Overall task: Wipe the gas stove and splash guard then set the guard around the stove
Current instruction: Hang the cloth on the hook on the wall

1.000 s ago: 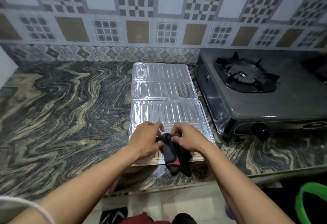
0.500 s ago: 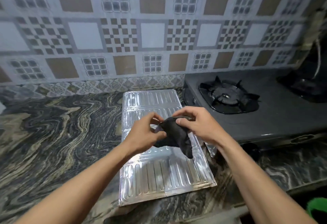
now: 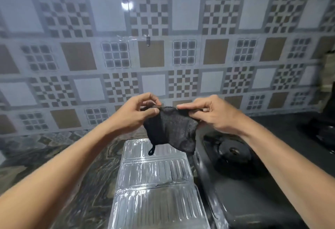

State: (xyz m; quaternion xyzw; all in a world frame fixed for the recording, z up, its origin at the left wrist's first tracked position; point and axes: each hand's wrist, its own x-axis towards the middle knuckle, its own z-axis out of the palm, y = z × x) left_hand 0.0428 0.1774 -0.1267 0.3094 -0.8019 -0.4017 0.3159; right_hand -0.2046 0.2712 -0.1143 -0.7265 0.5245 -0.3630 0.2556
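Left hand [image 3: 135, 113] and right hand [image 3: 213, 113] are both pinching the top edge of the black cloth [image 3: 172, 129], holding it spread above the folded splash guard [image 3: 155, 183] lying flat just beside the gas stove [image 3: 253, 183]; risk: 1 loose pinch is dropping the cloth onto the burner.
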